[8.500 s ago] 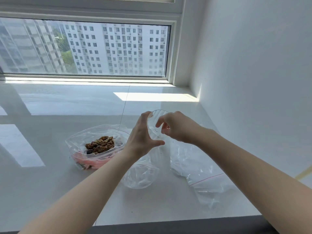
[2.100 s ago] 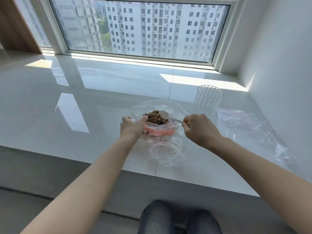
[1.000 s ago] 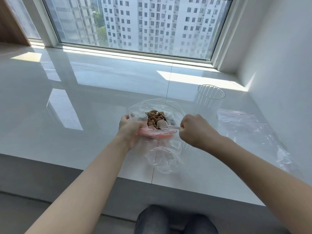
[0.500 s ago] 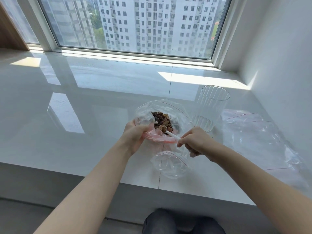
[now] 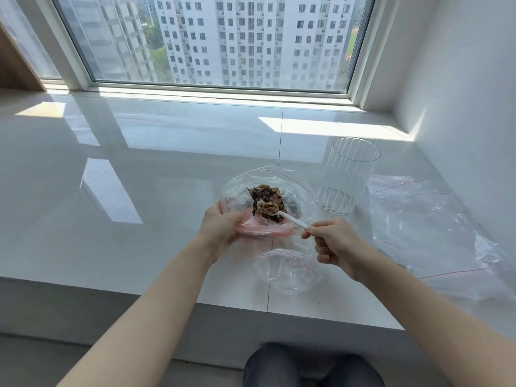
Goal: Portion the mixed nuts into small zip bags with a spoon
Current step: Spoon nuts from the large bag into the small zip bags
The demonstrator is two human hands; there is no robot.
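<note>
Mixed nuts (image 5: 265, 197) sit heaped in a big clear zip bag (image 5: 300, 191) lined over a pink bowl (image 5: 251, 229) on the white bench (image 5: 139, 191), and a loaded white plastic spoon (image 5: 275, 211) hovers just above the heap. The right hand (image 5: 336, 245) has its grip pinched on the far end of the spoon handle, thumb and forefinger clamped on it, while the left hand (image 5: 220, 227) has its grip curled round the near-left rim of the bowl and the bag film there. From where I stand, the spoonful looks piled higher than the shallow bowl of the spoon can really keep, with a walnut piece riding on top; a tilt or a quick swing could roll nuts off onto the bench. The small zip bag (image 5: 287, 270) meant to take them lies slack near the bench edge, its mouth only loosely agape and nobody holding it, so the spoon could push the film shut or drop the nuts beside it, and any that bounce could go over the edge to the floor. A ribbed clear tumbler (image 5: 347, 177) stands just right of the bowl, close enough for a careless elbow. More empty bags (image 5: 435, 233) lie further right.
</note>
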